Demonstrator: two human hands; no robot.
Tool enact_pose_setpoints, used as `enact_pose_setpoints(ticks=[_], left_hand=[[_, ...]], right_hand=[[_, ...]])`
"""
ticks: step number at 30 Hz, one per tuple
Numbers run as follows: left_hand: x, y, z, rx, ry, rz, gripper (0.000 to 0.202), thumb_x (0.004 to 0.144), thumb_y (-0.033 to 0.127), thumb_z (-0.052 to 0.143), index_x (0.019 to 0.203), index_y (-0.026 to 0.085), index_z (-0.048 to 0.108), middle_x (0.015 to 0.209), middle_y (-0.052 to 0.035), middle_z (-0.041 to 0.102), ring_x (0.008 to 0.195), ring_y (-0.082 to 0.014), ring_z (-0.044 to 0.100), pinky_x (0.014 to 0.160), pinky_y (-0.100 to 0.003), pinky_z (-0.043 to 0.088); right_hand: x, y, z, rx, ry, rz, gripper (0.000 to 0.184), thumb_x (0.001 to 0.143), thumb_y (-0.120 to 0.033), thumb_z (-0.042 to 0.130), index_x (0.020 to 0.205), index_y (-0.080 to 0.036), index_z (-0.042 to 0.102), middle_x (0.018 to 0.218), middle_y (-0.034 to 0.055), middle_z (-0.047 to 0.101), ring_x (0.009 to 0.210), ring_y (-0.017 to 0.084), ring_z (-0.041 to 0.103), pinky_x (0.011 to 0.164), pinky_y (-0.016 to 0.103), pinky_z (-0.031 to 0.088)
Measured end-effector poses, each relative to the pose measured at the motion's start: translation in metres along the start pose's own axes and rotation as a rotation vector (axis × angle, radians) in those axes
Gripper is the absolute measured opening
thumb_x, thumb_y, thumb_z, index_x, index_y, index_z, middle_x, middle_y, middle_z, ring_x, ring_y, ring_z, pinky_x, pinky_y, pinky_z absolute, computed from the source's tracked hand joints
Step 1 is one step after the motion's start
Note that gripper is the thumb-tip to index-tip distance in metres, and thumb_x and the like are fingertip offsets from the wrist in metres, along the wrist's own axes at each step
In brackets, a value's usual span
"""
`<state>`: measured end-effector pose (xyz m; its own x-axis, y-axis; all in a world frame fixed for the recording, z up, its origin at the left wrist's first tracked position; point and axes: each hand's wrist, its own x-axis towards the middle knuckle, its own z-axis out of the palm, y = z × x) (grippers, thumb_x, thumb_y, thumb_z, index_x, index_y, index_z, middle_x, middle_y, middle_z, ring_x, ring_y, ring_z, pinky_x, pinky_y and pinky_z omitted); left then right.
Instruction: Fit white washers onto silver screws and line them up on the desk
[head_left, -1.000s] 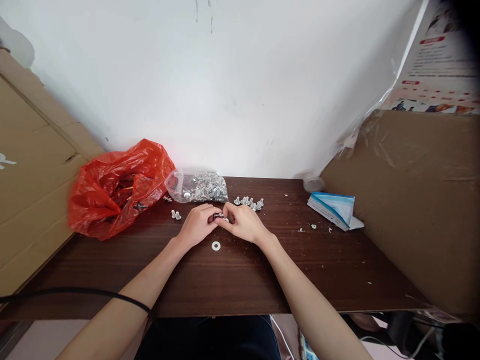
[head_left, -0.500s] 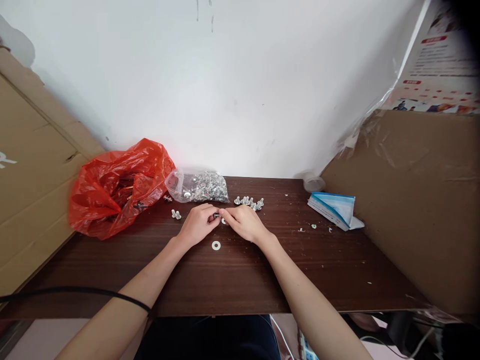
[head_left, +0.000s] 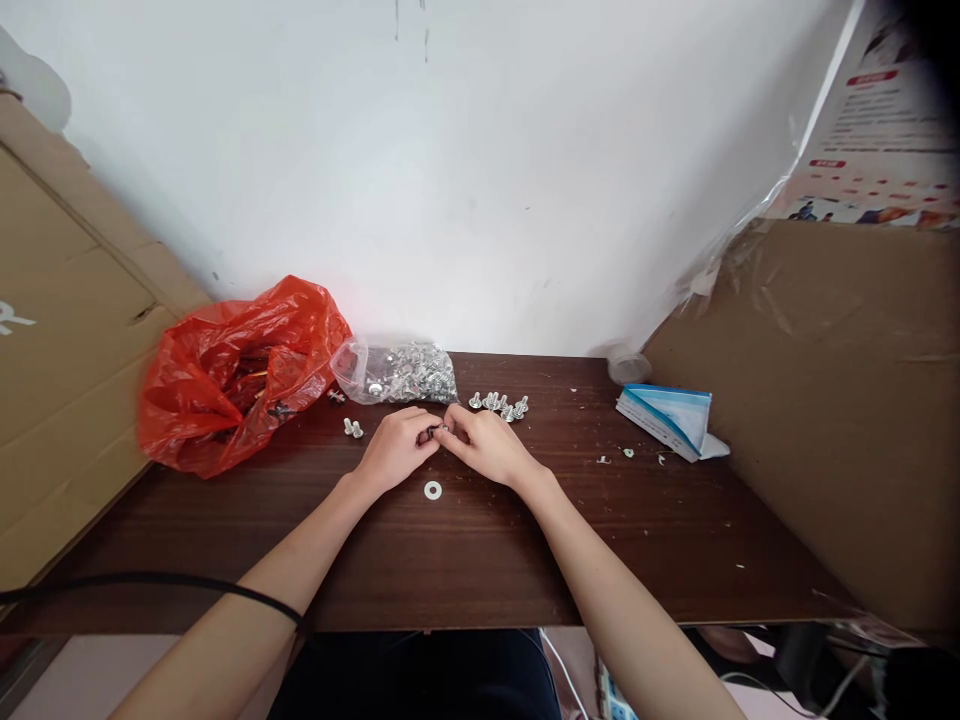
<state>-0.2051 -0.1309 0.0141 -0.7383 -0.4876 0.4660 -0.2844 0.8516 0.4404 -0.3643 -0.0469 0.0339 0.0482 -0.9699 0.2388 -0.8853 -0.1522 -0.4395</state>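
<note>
Pinched in the fingers of my left hand is a small screw, its dark end showing between thumb and forefinger. My right hand meets it at the fingertips, closed on a washer of which only a pale edge shows. Fingers cover most of both parts. On the table just below the hands lies a flat white washer. Two bare screws stand left of my left hand. Behind my right hand stands a group of several screws with washers on them.
A clear bag of small metal parts lies against the wall, beside a red plastic bag. At the right are a blue and white packet and a clear round cup. Cardboard borders the brown table.
My right fingers have curled in closer to the screw, and the forefinger has lifted. The washer seen under the right thumb is now mostly hidden. My left hand has hardly moved.
</note>
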Motion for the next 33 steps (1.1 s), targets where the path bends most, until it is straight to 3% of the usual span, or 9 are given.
enact_pose_setpoints(ticks=[4,7,12,16,24,29,31,33], left_hand=[[0.000,0.003,-0.001,0.017,-0.013,0.026,0.018,0.081,0.013,0.055,0.064,0.015,0.054,0.062,0.0021,0.046,0.060,-0.0101,0.042,0.058,-0.023,0.034],[0.000,0.002,0.000,0.004,0.004,0.019,0.019,0.081,0.012,0.055,0.063,0.015,0.052,0.062,0.0022,0.046,0.060,-0.0100,0.042,0.058,-0.023,0.033],[-0.001,-0.004,0.003,-0.027,0.059,-0.027,0.008,0.081,0.013,0.056,0.078,0.016,0.063,0.065,0.0017,0.050,0.060,-0.0100,0.044,0.059,-0.023,0.036],[-0.001,-0.006,0.004,-0.035,0.063,-0.037,0.014,0.077,0.008,0.059,0.085,0.017,0.066,0.066,0.0018,0.052,0.060,-0.0100,0.046,0.060,-0.022,0.037],[-0.001,-0.003,0.002,-0.040,0.037,-0.009,0.014,0.082,0.014,0.058,0.093,0.016,0.066,0.068,0.0011,0.051,0.062,-0.0107,0.048,0.062,-0.023,0.040],[0.003,0.005,-0.011,-0.034,0.019,0.056,0.039,0.084,0.035,0.062,0.118,0.018,0.055,0.089,-0.0046,0.060,0.083,-0.0176,0.055,0.078,-0.031,0.045],[0.004,0.008,-0.022,0.019,0.077,0.099,0.038,0.087,0.035,0.059,0.121,0.018,0.053,0.094,-0.0055,0.061,0.091,-0.0195,0.055,0.085,-0.034,0.044],[0.005,0.007,-0.040,0.101,0.205,0.120,0.030,0.089,0.030,0.054,0.116,0.018,0.056,0.098,-0.0060,0.062,0.095,-0.0198,0.054,0.088,-0.036,0.043]], right_hand=[[0.001,-0.001,0.002,-0.022,-0.036,-0.017,0.043,0.098,-0.042,0.032,0.071,-0.017,0.055,0.062,0.0005,0.055,0.055,0.010,0.045,0.057,0.022,0.025],[0.001,-0.002,0.002,-0.012,-0.038,-0.018,0.048,0.099,-0.044,0.028,0.070,-0.017,0.056,0.063,0.0009,0.057,0.056,0.010,0.046,0.058,0.022,0.026],[0.001,0.000,0.000,0.009,0.031,0.016,0.036,0.093,-0.051,0.041,0.085,-0.019,0.057,0.063,-0.0015,0.057,0.055,0.010,0.046,0.057,0.021,0.025],[0.001,0.002,0.001,0.020,0.036,0.025,0.027,0.089,-0.047,0.053,0.096,-0.021,0.056,0.063,-0.0036,0.056,0.055,0.010,0.048,0.057,0.020,0.026],[0.002,0.000,0.001,0.053,0.063,0.013,0.020,0.090,-0.039,0.049,0.090,-0.020,0.052,0.065,-0.0032,0.056,0.056,0.010,0.048,0.056,0.021,0.028],[0.001,-0.001,-0.004,0.137,0.212,-0.011,0.012,0.088,-0.032,0.049,0.088,-0.019,0.051,0.074,-0.0009,0.060,0.065,0.012,0.053,0.060,0.022,0.034],[0.001,0.000,-0.004,0.167,0.258,-0.006,0.012,0.087,-0.031,0.051,0.090,-0.019,0.053,0.075,-0.0005,0.062,0.066,0.013,0.054,0.061,0.022,0.036],[0.000,0.001,-0.005,0.180,0.280,-0.002,0.013,0.086,-0.032,0.052,0.091,-0.020,0.054,0.076,-0.0003,0.063,0.066,0.013,0.055,0.062,0.022,0.037]])
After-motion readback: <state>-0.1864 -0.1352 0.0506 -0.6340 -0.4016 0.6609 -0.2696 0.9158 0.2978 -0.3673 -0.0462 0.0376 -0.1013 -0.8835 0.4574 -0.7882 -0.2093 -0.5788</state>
